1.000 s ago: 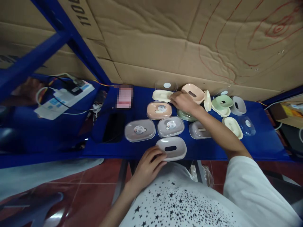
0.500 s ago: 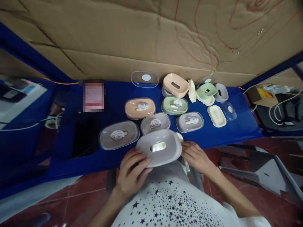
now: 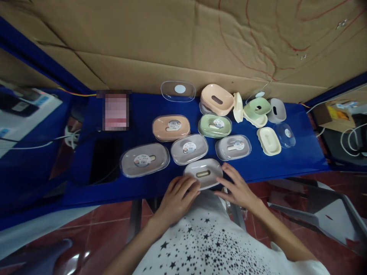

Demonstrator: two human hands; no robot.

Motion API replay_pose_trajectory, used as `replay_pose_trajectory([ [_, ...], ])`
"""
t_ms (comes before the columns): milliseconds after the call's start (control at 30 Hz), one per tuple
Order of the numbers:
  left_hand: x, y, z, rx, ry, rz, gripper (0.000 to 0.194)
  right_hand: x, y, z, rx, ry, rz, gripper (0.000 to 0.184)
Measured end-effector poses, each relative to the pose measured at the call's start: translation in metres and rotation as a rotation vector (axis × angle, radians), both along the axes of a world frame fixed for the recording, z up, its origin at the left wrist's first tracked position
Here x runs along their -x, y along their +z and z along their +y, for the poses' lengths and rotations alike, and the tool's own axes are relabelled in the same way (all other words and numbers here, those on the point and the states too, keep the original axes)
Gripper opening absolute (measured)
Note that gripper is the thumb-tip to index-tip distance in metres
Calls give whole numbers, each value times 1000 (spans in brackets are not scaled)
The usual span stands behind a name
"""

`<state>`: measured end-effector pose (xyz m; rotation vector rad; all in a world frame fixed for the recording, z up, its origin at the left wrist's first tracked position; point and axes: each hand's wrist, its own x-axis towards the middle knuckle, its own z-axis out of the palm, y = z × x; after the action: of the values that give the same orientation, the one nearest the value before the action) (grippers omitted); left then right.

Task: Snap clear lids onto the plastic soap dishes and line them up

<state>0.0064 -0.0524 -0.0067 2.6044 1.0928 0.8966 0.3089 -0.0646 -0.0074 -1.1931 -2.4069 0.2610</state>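
Observation:
A grey oval soap dish (image 3: 210, 183) sits low at the table's front edge, a cream strip showing through its middle slot. My left hand (image 3: 180, 193) curls its fingers over the left rim. At the right end, my right hand (image 3: 237, 187) has its fingers spaced around the rim, gripping it lightly. What lies beneath the dish is mostly hidden. Just behind it are lidded grey soap boxes: one at left (image 3: 134, 170), one in the middle (image 3: 177, 154) and one at right (image 3: 222, 151), each with a round label.
Further back are a lidded peach box (image 3: 160, 130) and a lidded green box (image 3: 205, 128). Behind them lie a clear lid (image 3: 169, 91), a peach tray (image 3: 210, 91), a green tray (image 3: 255, 105) and a cream insert (image 3: 268, 141). A cardboard wall (image 3: 143, 38) closes the back.
The grey dish has come down from a raised, tilted position to the table edge, lying flatter. Both hands moved with it, and my right hand now reaches over its right rim.

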Motion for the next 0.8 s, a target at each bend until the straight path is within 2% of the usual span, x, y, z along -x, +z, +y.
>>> replay_pose_trajectory([
  [100,2,-6,2,40,-35,72,22,11,-5,9,-79,136,-122,46],
  [200,8,-15,0,67,-70,105,30,18,-8,10,-122,187,-155,44],
  [267,11,-21,-2,75,-78,107,36,17,-2,13,-147,209,-151,39],
  [333,12,-23,-2,77,-74,89,35,13,13,26,-205,222,-132,37],
  [433,10,-19,2,74,-64,41,28,14,49,83,-259,183,-105,43],
  [500,8,-15,6,67,-62,9,24,29,71,142,-182,140,-101,47],
  [567,6,-11,9,63,-70,-21,19,55,84,206,-124,46,-131,48],
  [667,5,-8,9,82,-63,-61,16,102,81,281,-112,-122,-204,54],
  [733,6,-10,7,106,-31,-88,17,127,70,308,-114,-196,-239,53],
  [800,8,-12,3,117,-3,-124,17,141,59,320,-128,-255,-233,47],
])
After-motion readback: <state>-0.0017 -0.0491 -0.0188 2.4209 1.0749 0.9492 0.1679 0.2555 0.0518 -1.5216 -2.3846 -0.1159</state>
